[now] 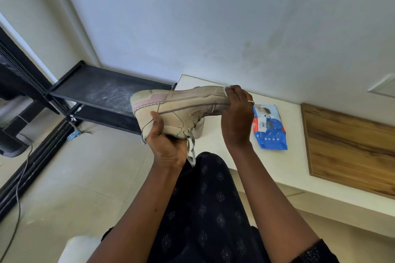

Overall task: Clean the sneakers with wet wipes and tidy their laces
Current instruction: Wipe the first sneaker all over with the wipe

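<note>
1. Head view, the sneaker: a worn beige sneaker is held up in the air in front of the person, above the near left corner of a white table.
2. Its long axis runs left to right across the frame, tilted slightly. The heel, with a pink patch, points left, and the toe points right, hidden inside the right hand.
3. It is turned over, with the sole edge along the top towards the wall and the opening facing down towards the person.
4. The left hand grips the sneaker from below at the heel end. Its thumb lies up the side panel and its fingers are curled under the collar.
5. The right hand is clamped round the toe end, fingers curled over the top. A ring shows on one finger.
6. A bit of white wipe sticks out above those fingertips, pressed against the sole edge.
7. A grey lace hangs loose from the sneaker, just beside the left wrist.
8. A pale part of what looks like a second shoe shows on the table just behind the held one.
9. A blue pack of wet wipes lies flat on the table to the right of the right hand, near a wooden panel.
10. A black shelf rack stands on the floor to the left, against the wall.
</note>
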`<move>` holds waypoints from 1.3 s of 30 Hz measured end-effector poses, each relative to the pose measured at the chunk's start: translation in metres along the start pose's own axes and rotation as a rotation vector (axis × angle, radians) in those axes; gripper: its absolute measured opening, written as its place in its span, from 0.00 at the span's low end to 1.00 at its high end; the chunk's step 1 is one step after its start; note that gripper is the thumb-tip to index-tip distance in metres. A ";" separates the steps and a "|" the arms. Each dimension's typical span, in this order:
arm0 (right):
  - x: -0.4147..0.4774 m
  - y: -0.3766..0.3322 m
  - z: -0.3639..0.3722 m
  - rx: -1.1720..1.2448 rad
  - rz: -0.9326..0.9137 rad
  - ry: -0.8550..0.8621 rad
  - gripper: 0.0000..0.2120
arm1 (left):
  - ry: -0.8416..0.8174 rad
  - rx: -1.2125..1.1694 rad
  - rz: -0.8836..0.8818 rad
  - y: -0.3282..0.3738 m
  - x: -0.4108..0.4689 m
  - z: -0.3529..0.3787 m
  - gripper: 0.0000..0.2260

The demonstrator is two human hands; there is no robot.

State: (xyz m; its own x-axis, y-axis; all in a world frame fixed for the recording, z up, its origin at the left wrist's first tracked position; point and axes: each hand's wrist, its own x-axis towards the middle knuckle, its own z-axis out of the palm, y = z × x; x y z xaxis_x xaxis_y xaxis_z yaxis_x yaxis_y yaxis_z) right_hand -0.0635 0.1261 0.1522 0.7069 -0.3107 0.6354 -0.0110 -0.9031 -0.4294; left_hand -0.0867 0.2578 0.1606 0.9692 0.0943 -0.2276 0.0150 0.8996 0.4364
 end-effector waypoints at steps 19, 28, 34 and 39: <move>0.001 -0.007 0.013 0.046 -0.140 -0.044 0.19 | 0.109 0.015 0.037 0.000 0.012 -0.020 0.26; -0.005 -0.030 0.027 0.130 -0.067 -0.015 0.18 | 0.169 0.021 0.040 -0.002 0.018 -0.020 0.20; -0.022 -0.044 0.029 0.175 -0.331 -0.093 0.14 | 0.143 0.065 0.025 0.001 0.015 -0.015 0.20; -0.009 -0.017 0.025 0.085 -0.239 -0.040 0.15 | 0.144 0.047 0.040 -0.005 0.018 -0.019 0.15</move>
State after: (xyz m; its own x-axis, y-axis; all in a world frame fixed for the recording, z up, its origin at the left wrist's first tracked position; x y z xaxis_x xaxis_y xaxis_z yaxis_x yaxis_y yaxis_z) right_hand -0.0517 0.1522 0.1376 0.7096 -0.0777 0.7003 0.2185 -0.9207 -0.3235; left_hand -0.0735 0.2632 0.1378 0.9240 0.1925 -0.3304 -0.0076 0.8731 0.4874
